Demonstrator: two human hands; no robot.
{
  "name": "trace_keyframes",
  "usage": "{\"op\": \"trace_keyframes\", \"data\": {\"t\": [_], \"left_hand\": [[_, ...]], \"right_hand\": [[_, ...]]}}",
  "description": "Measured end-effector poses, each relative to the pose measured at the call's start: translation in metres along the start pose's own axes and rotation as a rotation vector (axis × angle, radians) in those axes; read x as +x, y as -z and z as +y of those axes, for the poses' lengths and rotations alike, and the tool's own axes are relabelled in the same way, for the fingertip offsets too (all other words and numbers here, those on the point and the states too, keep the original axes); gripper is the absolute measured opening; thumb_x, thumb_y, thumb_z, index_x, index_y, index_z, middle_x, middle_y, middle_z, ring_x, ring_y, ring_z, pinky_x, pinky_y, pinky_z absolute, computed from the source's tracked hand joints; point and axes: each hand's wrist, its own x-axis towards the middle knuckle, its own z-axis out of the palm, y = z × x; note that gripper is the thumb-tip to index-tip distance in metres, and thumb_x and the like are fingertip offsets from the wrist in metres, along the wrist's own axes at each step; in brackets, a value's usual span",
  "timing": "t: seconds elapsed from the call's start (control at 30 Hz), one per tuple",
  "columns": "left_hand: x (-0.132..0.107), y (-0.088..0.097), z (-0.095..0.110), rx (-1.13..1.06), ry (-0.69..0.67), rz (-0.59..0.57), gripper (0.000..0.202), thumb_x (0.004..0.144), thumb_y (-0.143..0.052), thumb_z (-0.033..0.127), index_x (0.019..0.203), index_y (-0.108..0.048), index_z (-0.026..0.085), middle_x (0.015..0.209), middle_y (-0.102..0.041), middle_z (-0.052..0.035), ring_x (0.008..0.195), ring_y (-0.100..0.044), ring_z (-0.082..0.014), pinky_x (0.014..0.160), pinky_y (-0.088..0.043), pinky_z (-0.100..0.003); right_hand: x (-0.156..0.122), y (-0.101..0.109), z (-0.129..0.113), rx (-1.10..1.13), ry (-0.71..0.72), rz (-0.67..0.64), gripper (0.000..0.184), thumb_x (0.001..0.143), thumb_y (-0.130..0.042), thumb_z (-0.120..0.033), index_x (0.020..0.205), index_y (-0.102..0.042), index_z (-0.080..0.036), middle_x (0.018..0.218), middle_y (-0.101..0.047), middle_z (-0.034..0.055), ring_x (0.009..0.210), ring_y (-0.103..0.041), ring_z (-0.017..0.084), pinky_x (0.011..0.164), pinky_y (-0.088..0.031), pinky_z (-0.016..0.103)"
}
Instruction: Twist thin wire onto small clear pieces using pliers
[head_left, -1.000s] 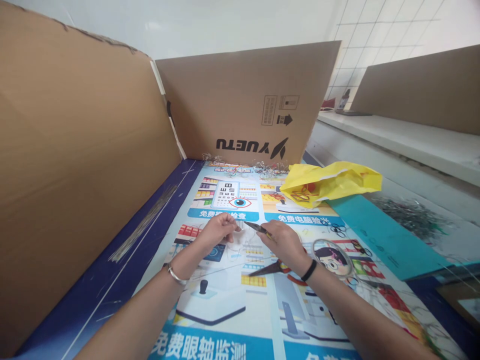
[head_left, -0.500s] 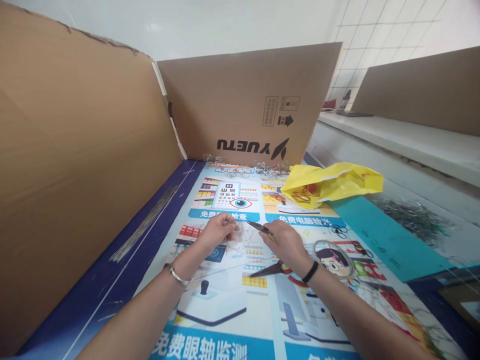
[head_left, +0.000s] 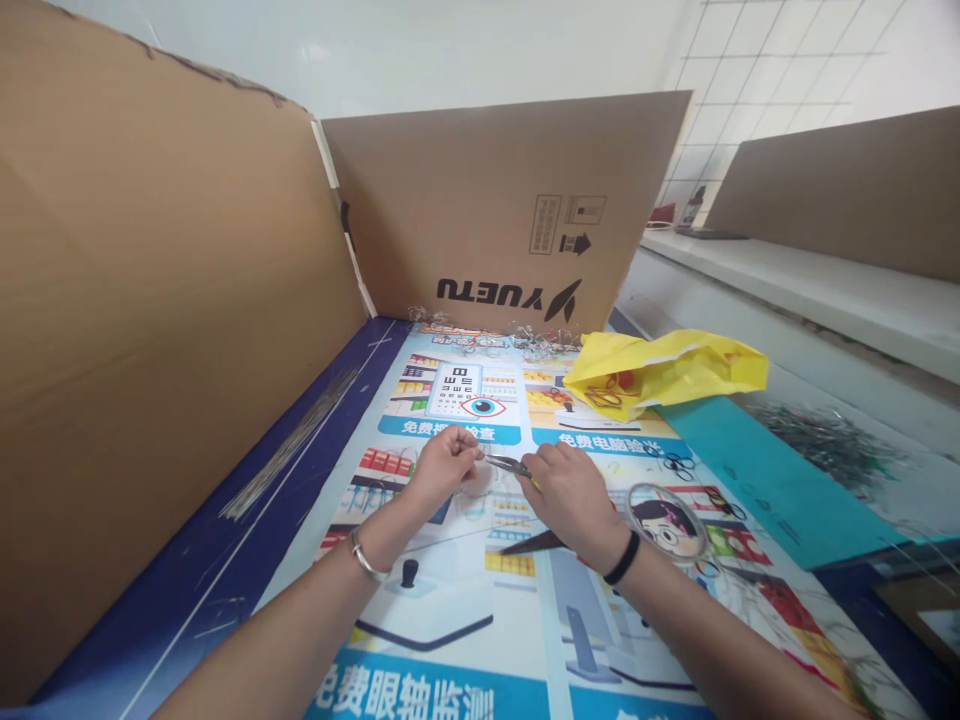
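My right hand (head_left: 574,500) is wrapped round a pair of pliers (head_left: 507,464) whose jaws point left. Their tips meet the fingertips of my left hand (head_left: 446,468), which is closed in a pinch on a thin wire (head_left: 480,480), barely visible against the printed sheet. Below my right wrist lies a pair of scissors (head_left: 532,543), its dark blade pointing left and its handles mostly hidden by my forearm. Several small dark rings (head_left: 679,464) rest on the sheet to the right of my right hand.
Cardboard panels (head_left: 495,200) stand at the back and left. A bundle of straight wires (head_left: 289,445) lies on the left. To the right are a yellow bag (head_left: 675,365), a teal sheet (head_left: 765,480) and a heap of wire pieces (head_left: 825,440). More wire bits (head_left: 540,343) lie along the back panel.
The pliers have moved left and slightly down, so their tips now meet my left fingertips. My left hand has shifted slightly right. My right wrist covers more of the scissors.
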Motion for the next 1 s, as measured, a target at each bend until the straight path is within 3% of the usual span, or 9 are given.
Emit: {"op": "trace_keyframes", "data": {"t": [0.53,1.0], "left_hand": [[-0.0027,-0.0022,-0.0047,0.022,-0.032,-0.015,0.010,0.069,-0.057,0.023,0.074,-0.050,0.018,0.056,-0.057,0.0040,0.044,-0.050,-0.0080,0.046,-0.037,-0.019],[-0.0011,-0.0033,-0.0091,0.027,-0.057,0.010,0.011,0.068,-0.059,0.023,0.072,-0.050,0.018,0.056,-0.055,0.0047,0.046,-0.051,-0.0079,0.048,-0.038,-0.019]], "right_hand": [[-0.0019,-0.0064,-0.0002,0.015,-0.053,0.057,0.016,0.085,-0.048,-0.029,0.082,-0.060,-0.019,0.077,-0.057,0.0060,0.078,-0.045,0.019,0.069,-0.027,0.031],[-0.0032,-0.0077,-0.0012,0.011,-0.098,0.022,0.018,0.085,-0.048,-0.031,0.080,-0.060,-0.019,0.077,-0.057,0.0053,0.078,-0.046,0.019,0.070,-0.026,0.030]]}}
